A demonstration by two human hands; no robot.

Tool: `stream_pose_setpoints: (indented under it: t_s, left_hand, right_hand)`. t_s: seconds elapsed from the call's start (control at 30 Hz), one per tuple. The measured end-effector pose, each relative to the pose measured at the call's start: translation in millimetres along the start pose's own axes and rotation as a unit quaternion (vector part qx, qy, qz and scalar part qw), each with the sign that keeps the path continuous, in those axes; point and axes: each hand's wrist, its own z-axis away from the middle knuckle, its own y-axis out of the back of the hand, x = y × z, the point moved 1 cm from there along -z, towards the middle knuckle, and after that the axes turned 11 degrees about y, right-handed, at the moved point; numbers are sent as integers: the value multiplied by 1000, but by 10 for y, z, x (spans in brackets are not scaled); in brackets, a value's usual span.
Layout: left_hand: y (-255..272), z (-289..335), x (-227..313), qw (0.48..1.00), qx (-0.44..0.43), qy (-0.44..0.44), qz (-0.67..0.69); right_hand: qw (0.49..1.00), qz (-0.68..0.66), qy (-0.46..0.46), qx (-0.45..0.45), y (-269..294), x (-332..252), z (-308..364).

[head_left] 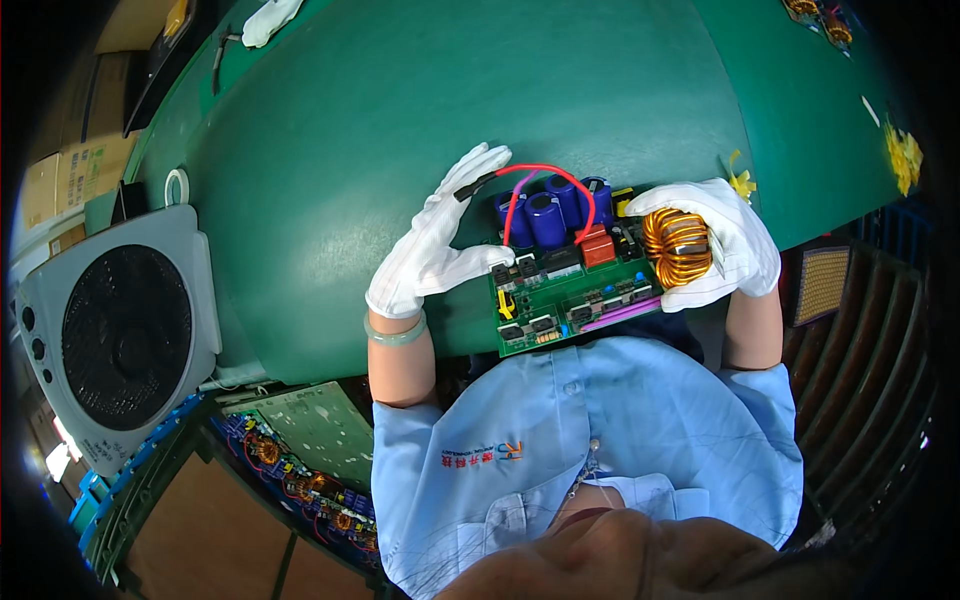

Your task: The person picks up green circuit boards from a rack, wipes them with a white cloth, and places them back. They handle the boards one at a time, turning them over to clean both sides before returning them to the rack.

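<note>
A green circuit board (545, 290) is in front of me at the table's near edge, close to my shirt. Several blue capacitors (546, 220) stand along its far side, beside an orange-red block (597, 246). At its right end sits a copper-wound toroid coil (676, 247). My white-gloved right hand (735, 240) wraps round that end, with fingers and thumb on either side of the coil. My gloved left hand (435, 245) is spread, its thumb tip at the board's left corner. A red wire (545, 168) arches over the capacitors; its black-sleeved end (474, 187) lies against my left fingers.
The green table (350, 100) spreads beyond the board. A grey fan (125, 330) stands at left. Below it, a crate (320, 490) holds several similar boards. Yellow scraps (903, 160) and a coil board (825, 22) lie at far right. A dark slatted chair (860, 370) is at right.
</note>
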Motion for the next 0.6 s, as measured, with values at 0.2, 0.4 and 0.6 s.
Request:
stream_pose_setpoints:
  t_s: [0.2, 0.4, 0.6]
  left_hand:
    - [16, 8, 9, 999, -14, -27, -12]
    - [3, 5, 6, 999, -7, -36, -10]
    - [-27, 8, 5, 999, -6, -29, 14]
  right_hand:
    - [1000, 6, -3, 6, -6, 3, 4]
    - [999, -32, -30, 8, -2, 31, 22]
    - [999, -23, -18, 20, -17, 55, 34]
